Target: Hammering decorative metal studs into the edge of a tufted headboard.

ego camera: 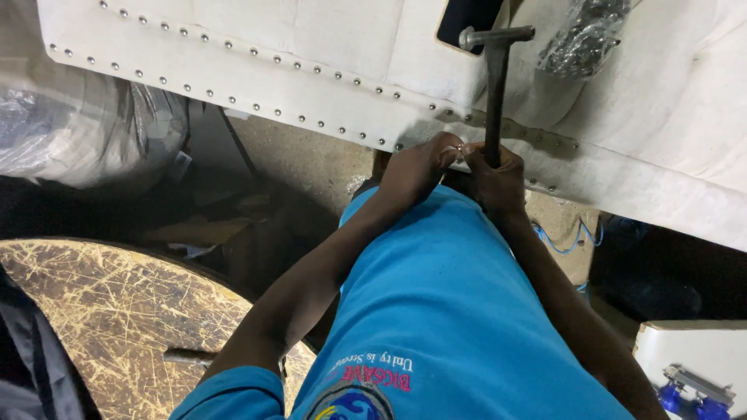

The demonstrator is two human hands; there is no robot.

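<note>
Two bare hands meet at the studded edge of a cream upholstered panel point(257, 47), right hand point(496, 180) gripping a hammer point(496, 85), left hand point(416, 167) pinching a small stud point(459, 149), most studs already set there.

Dim workshop — bare concrete floor point(311, 159), a scratched round tabletop point(117, 319) lower left, plastic-wrapped bundle point(70, 132) beside it
</note>
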